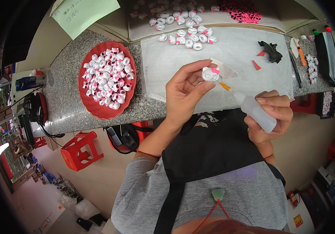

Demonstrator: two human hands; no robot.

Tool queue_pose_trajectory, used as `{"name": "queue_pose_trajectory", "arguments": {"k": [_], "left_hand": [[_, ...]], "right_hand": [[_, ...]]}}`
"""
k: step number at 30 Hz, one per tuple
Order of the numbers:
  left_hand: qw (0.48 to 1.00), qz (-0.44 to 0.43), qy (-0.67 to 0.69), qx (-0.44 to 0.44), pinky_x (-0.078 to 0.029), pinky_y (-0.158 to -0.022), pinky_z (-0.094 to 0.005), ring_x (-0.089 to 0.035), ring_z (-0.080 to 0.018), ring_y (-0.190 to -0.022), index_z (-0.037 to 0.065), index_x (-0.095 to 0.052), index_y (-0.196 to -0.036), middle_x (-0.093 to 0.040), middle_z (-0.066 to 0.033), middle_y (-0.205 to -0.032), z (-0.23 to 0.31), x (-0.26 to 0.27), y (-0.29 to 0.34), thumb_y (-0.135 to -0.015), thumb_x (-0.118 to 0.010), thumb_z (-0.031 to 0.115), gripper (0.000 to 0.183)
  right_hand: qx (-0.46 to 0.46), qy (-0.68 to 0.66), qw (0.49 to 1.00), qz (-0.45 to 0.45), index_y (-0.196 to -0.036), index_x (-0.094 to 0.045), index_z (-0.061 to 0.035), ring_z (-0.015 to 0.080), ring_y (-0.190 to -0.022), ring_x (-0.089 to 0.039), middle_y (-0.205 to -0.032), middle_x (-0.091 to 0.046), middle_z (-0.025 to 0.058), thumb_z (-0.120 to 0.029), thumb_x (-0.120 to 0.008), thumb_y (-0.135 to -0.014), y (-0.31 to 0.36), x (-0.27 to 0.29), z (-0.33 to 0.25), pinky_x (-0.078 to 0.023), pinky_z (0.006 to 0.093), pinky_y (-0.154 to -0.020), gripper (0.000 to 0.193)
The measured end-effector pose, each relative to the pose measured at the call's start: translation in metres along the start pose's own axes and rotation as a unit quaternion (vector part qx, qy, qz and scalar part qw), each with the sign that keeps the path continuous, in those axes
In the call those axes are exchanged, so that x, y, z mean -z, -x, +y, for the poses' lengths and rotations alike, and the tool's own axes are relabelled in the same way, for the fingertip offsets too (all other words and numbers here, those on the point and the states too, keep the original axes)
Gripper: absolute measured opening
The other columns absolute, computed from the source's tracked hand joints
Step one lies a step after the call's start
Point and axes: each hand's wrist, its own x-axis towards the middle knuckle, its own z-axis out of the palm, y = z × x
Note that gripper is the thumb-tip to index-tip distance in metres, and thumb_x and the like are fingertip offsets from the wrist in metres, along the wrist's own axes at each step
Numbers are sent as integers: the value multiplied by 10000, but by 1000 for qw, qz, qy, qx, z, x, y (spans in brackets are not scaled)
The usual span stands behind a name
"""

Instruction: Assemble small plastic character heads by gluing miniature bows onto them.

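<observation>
Between the thumb and fingers of my left hand (pixel 187 87) is a small white cat-head figure (pixel 210 74) with a pink bow. My right hand (pixel 272 113) wraps round a translucent squeeze bottle (pixel 258 113), tilted so that its orange needle tip (pixel 224 86) points at the figure's lower edge. Whether the needle touches the figure I cannot tell. A scrap of white paper or film (pixel 225 69) shows just behind the figure. Under both hands lies a white sheet (pixel 157 58) on the speckled worktop.
A red scalloped plate (pixel 90 109) heaped with similar heads stands at left. More white pieces (pixel 193 41) lie at the back, beside a pink pile (pixel 245 15). A black crumpled piece (pixel 270 52) and red slips (pixel 256 65) lie at right. A red stool (pixel 82 151) stands below.
</observation>
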Motion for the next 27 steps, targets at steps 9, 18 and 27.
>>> {"name": "queue_pose_trajectory", "arguments": {"k": [9, 18, 27], "left_hand": [[1000, -7, 6, 0, -408, -807, -311, -508, -191, -901, -48, -406, -1065, -502, -150, -986, 0, -1, -1, -697, -532, -57, 389], [1000, -20, 21, 2, -415, -756, -233, -477, -140, -923, -52, -407, -1070, -474, -131, -1037, -3, 2, -1, -705, -515, -97, 383], [1000, -6, 9, 19, -400, -814, -298, -506, -191, -907, -50, -407, -1067, -499, -157, -997, -2, -1, -1, -695, -541, -52, 395]], "right_hand": [[23, -6, 999, -43, -895, -434, -67, 172, -644, -493, -849, -473, 93, -10, -719, -514, -3, 6, -1, -428, 254, -542, 479], [49, -3, 999, -20, -893, -437, -49, 147, -605, -431, -832, -478, 104, -49, -647, -597, -2, 5, 2, -388, 262, -538, 363], [44, 2, 999, -27, -894, -434, -53, 147, -611, -440, -839, -484, 105, -40, -651, -591, -2, 5, 2, -394, 266, -542, 373]]}}
